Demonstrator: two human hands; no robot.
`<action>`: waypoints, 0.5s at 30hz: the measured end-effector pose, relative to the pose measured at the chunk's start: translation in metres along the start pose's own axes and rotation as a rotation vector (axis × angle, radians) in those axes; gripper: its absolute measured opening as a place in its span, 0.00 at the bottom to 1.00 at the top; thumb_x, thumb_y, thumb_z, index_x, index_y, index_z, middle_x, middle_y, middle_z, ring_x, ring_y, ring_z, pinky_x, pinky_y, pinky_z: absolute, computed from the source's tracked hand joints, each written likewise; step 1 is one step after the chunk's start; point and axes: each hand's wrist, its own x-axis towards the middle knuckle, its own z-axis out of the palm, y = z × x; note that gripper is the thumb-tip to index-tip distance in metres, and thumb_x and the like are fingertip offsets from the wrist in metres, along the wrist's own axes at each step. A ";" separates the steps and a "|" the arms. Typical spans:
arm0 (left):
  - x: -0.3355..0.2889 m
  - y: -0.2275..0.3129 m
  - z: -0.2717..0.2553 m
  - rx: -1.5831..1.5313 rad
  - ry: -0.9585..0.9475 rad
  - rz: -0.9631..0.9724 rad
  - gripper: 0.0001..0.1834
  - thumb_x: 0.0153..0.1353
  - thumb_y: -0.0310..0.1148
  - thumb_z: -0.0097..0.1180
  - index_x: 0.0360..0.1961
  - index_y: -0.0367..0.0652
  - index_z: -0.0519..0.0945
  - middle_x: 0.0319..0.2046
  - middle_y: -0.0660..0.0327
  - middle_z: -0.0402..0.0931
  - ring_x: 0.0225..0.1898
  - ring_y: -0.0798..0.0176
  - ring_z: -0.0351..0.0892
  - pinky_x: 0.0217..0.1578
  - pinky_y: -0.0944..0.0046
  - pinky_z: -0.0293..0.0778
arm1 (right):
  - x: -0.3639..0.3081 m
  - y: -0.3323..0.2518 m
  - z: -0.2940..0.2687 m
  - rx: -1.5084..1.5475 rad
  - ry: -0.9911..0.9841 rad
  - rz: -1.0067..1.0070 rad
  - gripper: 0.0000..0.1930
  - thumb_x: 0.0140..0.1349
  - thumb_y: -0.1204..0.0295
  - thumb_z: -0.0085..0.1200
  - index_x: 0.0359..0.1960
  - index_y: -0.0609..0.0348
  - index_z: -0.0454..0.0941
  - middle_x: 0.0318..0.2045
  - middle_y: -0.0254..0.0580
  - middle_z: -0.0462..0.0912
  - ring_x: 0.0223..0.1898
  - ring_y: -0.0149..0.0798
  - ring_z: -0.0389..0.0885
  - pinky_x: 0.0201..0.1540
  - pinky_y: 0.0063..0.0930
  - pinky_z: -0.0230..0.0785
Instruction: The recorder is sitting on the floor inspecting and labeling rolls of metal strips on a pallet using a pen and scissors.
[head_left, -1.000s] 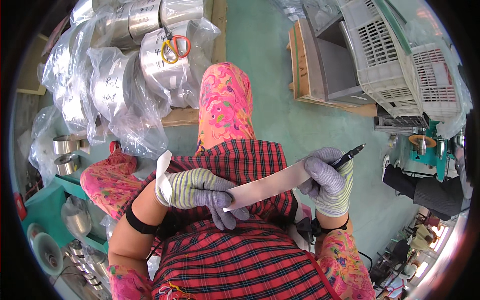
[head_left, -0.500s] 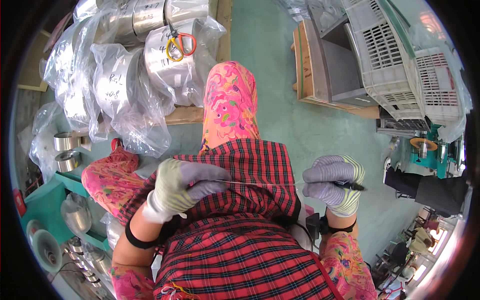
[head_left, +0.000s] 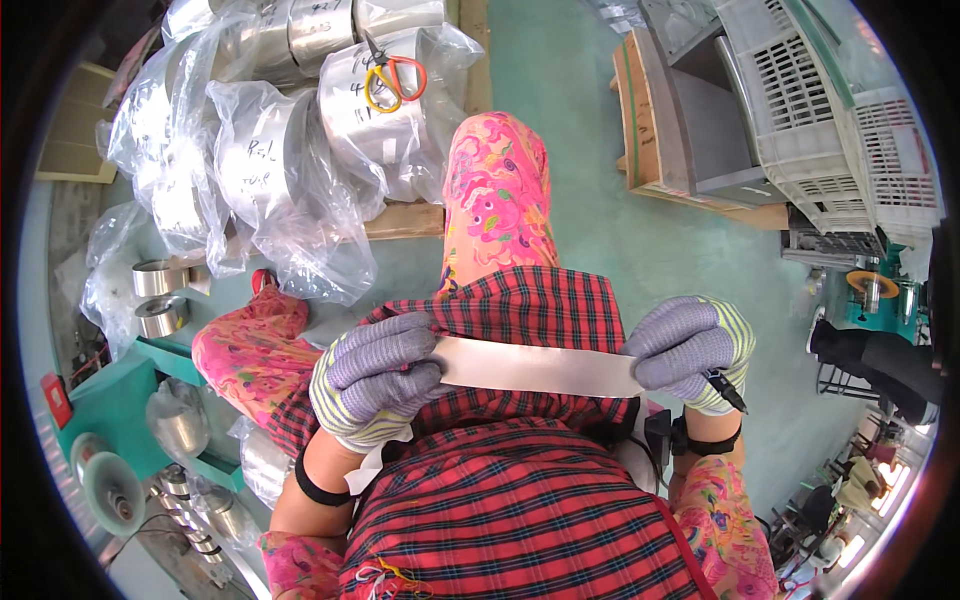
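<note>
A pale, smooth, flat strip point(head_left: 535, 368) is stretched between my two hands above my lap, its broad face turned up. My left hand point(head_left: 375, 378), in a grey knit glove with yellow stripes, pinches the strip's left part. A loose tail of the strip point(head_left: 365, 470) hangs below that hand by the wrist. At the other end, my right hand point(head_left: 690, 348), gloved alike, is closed on the strip between thumb and fingers. A black marker pen point(head_left: 728, 390) is also tucked in my right hand, its dark tip pointing out to the lower right.
Several plastic-wrapped metal coils point(head_left: 262, 160) stand on a wooden pallet point(head_left: 405, 222) at the far left. Scissors point(head_left: 385, 85) with red and yellow handles lie on one. White crates point(head_left: 800, 90) are stacked at far right. Another person's dark-clothed legs point(head_left: 880, 360) show at right.
The strip has turned from edge-on to broad face up. My left hand has rotated so its back and fingers show. The whole view has shifted slightly, with things now farther right.
</note>
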 end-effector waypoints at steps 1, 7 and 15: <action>-0.001 0.000 0.000 -0.008 0.000 -0.011 0.15 0.35 0.28 0.69 0.25 0.46 0.76 0.33 0.59 0.75 0.38 0.50 0.78 0.37 0.56 0.76 | 0.000 0.000 0.001 0.002 0.010 -0.001 0.05 0.45 0.71 0.63 0.18 0.56 0.79 0.19 0.40 0.79 0.21 0.38 0.78 0.25 0.27 0.70; 0.002 -0.001 0.009 -0.015 0.116 -0.047 0.17 0.33 0.24 0.69 0.20 0.49 0.71 0.27 0.61 0.77 0.32 0.54 0.80 0.31 0.63 0.77 | 0.005 -0.002 0.004 -0.037 -0.020 -0.073 0.09 0.32 0.76 0.64 0.20 0.52 0.83 0.21 0.39 0.81 0.22 0.36 0.80 0.25 0.23 0.73; -0.008 -0.010 0.010 -0.076 0.065 -0.028 0.16 0.33 0.28 0.70 0.26 0.49 0.76 0.34 0.62 0.74 0.39 0.52 0.78 0.38 0.58 0.75 | 0.006 0.002 0.002 -0.035 -0.084 -0.095 0.10 0.31 0.76 0.63 0.21 0.53 0.83 0.22 0.39 0.81 0.22 0.36 0.80 0.25 0.23 0.73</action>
